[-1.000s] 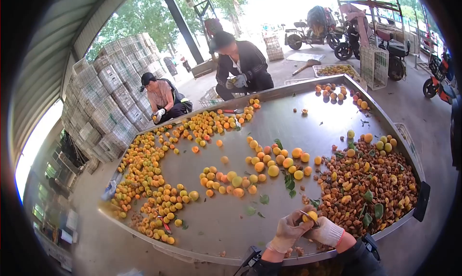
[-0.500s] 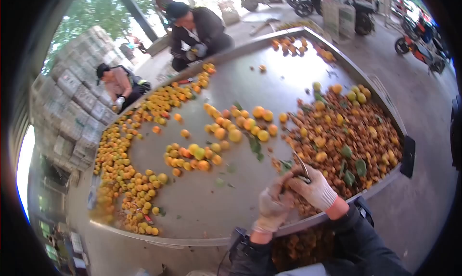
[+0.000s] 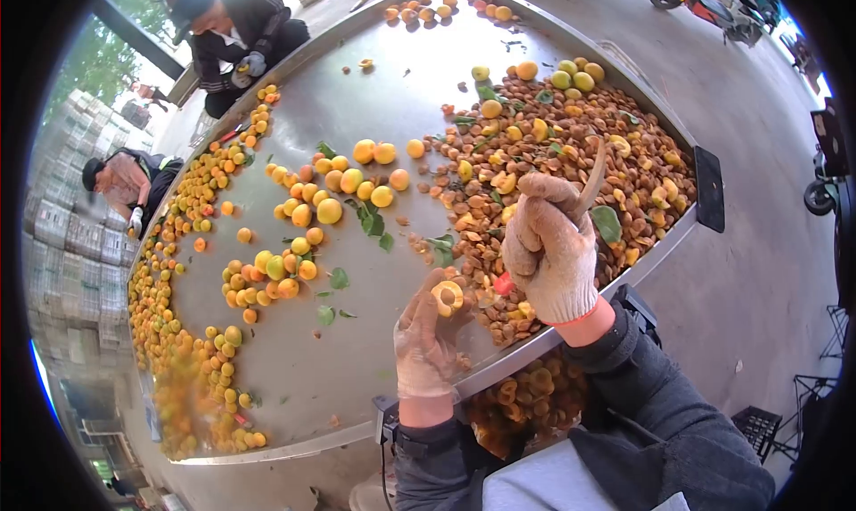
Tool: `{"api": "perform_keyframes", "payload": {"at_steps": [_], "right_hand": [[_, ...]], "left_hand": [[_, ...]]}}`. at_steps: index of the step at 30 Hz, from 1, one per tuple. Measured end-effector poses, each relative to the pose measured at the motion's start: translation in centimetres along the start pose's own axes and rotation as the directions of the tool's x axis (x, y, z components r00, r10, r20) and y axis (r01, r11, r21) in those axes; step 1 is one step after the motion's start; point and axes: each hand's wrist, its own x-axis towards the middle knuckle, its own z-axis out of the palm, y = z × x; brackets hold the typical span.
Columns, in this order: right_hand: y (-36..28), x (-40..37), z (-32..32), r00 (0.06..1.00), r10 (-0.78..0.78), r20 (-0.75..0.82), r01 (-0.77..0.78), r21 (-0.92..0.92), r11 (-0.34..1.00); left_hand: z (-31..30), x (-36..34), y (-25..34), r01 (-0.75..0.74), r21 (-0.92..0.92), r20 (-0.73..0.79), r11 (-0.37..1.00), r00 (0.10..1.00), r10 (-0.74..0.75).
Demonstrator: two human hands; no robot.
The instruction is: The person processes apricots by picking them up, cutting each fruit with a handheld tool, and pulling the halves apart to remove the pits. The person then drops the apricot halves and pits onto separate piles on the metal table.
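Observation:
My left hand (image 3: 426, 343), in a soiled white glove, pinches a halved apricot (image 3: 448, 298) with its hollow facing up. To the right, my gloved right hand (image 3: 553, 248) is closed round a curved knife. The knife's curved blade (image 3: 595, 177) sticks up past the knuckles, and a red piece (image 3: 504, 284), apparently part of its handle, shows at the other side of the fist. Under and behind this hand lies a heap of brown apricot pits (image 3: 499, 168) mixed with fruit pieces and leaves. Whole apricots (image 3: 329, 210) sit in loose groups further left.
The metal table (image 3: 357, 395) has a raised rim. More apricots (image 3: 192, 324) line its left side. A bin of apricot halves (image 3: 526, 404) is below the near edge. Two people (image 3: 236, 38) work across the table. Stacked crates (image 3: 71, 234) stand at left, motorbikes (image 3: 704, 3) at far right.
My hands, together before, have moved apart. The right one has risen with the knife; the left has shifted left and now shows the halved apricot. The whole view has turned rightward.

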Motion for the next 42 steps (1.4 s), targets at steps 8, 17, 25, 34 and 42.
{"api": "perform_keyframes", "payload": {"at_steps": [8, 17, 25, 34, 42], "right_hand": [[-0.2, -1.2, -0.1, 0.986, -0.155, 0.059, 0.165, -0.233, 0.958], [0.0, 0.3, -1.6, 0.948, 0.199, 0.248, -0.095, -0.375, 0.922], [4.0, 3.2, -3.7, 0.972, 0.233, -0.026, -0.220, 0.235, 0.947], [3.5, 1.0, -1.6, 0.996, 0.063, -0.061, -0.063, 0.014, 0.998], [3.7, 0.6, -1.7, 0.999, -0.021, -0.031, 0.021, 0.018, 1.000]], "left_hand": [[2.1, -0.3, -2.2, 0.069, 0.036, 0.014, 0.997, 0.997, -0.069], [2.5, -0.7, -3.2, 0.051, 0.491, -0.088, 0.870, 0.996, -0.009], [0.4, 0.7, -2.7, 0.052, 0.095, -0.017, 0.994, 0.999, -0.051], [0.4, 1.2, -2.8, 0.070, 0.115, -0.037, 0.991, 0.997, -0.066], [0.1, 1.2, -4.2, 0.033, 0.276, 0.014, 0.961, 0.999, -0.038]]}}
